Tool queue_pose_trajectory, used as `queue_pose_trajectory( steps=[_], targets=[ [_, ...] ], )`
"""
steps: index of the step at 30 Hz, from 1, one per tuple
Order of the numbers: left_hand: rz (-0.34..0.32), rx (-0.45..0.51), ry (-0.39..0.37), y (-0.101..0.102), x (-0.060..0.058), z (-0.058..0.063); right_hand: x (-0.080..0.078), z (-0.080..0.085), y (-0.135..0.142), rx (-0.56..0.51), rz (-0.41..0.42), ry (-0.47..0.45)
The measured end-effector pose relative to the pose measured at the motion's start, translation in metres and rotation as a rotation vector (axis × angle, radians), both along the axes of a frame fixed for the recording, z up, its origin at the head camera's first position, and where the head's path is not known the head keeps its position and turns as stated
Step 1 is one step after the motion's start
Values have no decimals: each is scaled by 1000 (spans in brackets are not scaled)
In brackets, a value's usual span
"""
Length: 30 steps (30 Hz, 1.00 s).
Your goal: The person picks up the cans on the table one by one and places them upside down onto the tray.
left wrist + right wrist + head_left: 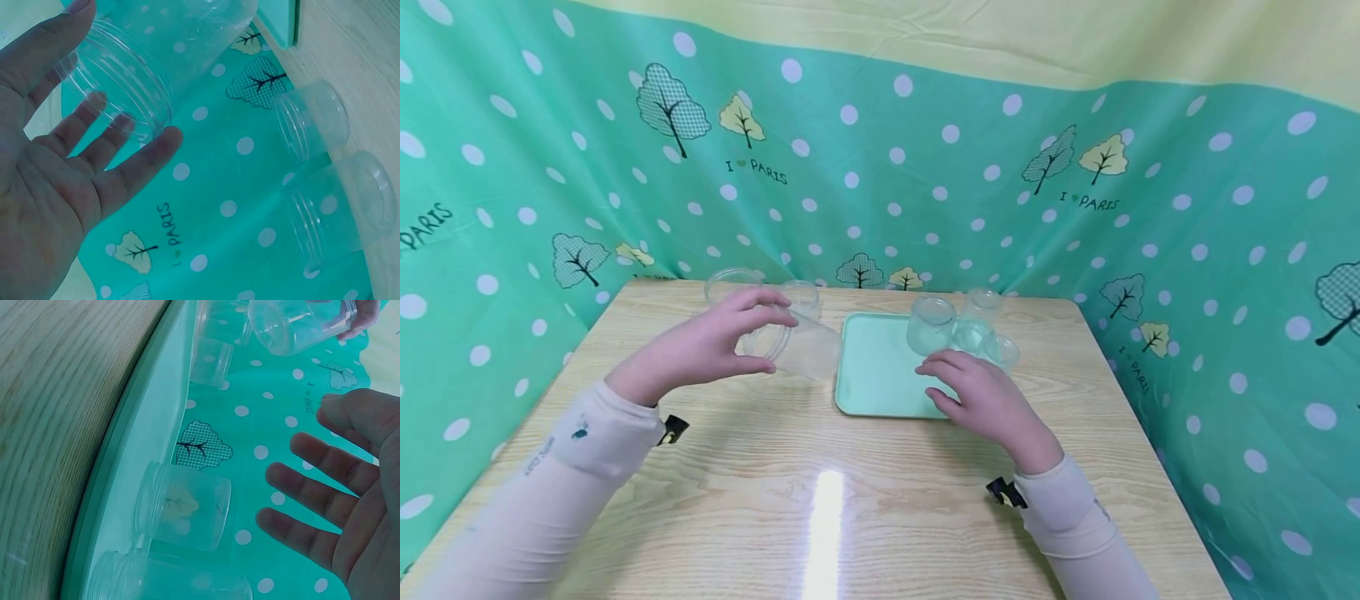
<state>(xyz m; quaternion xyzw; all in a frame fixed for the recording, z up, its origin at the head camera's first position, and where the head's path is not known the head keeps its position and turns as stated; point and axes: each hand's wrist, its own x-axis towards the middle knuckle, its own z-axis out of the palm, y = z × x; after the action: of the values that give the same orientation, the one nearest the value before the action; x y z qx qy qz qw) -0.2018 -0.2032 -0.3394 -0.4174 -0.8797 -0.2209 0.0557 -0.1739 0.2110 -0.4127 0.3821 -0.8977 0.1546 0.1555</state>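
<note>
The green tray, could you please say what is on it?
On the tray stand clear jars; the right hand hides its near right corner, so anything there is unseen.

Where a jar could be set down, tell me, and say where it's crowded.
Bare: the left part of the green tray, between the held jar and the right hand; the table before it, between the forearms. Crowded: the tray's right rear, around the clustered jars, and the table's back left, where two jars stand behind the left hand.

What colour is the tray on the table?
The tray is pale mint green; it shows best in the head view.
</note>
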Motion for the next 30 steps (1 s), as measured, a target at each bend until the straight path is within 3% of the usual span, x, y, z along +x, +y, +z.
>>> queue_pose_trajectory(
  steps=[8,23,30],
  targets=[
    [53,106,-39,-1,3,-7,0,1,0,4,-6,3],
    [75,277,1,6,8,-20,1,0,0,-7,-6,12],
    [133,441,-64,11,16,-24,2,2,0,-3,-14,-6]
  ],
)
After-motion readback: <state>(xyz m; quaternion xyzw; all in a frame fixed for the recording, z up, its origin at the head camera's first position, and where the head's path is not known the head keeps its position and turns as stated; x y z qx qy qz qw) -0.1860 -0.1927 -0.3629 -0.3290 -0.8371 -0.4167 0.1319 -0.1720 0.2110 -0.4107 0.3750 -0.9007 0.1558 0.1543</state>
